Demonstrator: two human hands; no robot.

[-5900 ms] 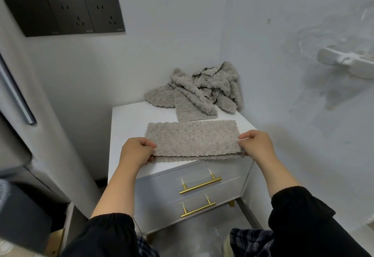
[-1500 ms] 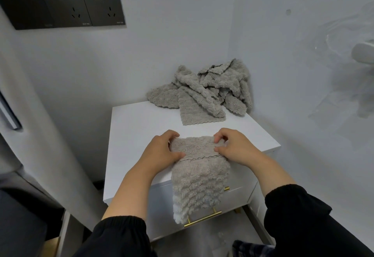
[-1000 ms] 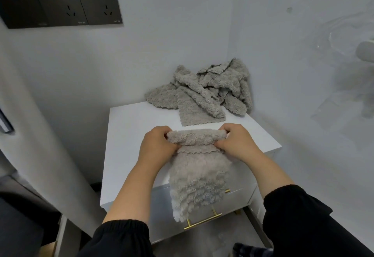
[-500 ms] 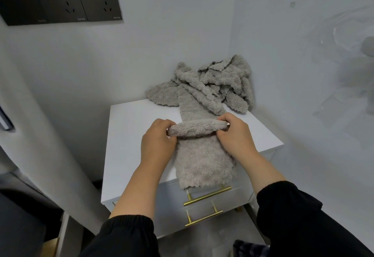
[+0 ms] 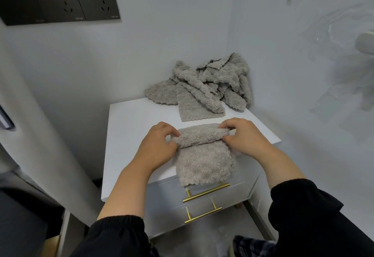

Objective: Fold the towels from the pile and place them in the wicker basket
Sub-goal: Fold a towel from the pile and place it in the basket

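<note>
Grey towel [image 5: 204,161] lies between left hand [image 5: 156,147] and right hand [image 5: 245,137] (both hands pinch its rolled top).

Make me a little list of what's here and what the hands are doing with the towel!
towel in hand: grey towel, top rolled over, bottom hanging over the front edge
left grip: pinches the roll's left end
right grip: pinches the roll's right end
towel pile: rumpled, at the back of the white cabinet
</note>
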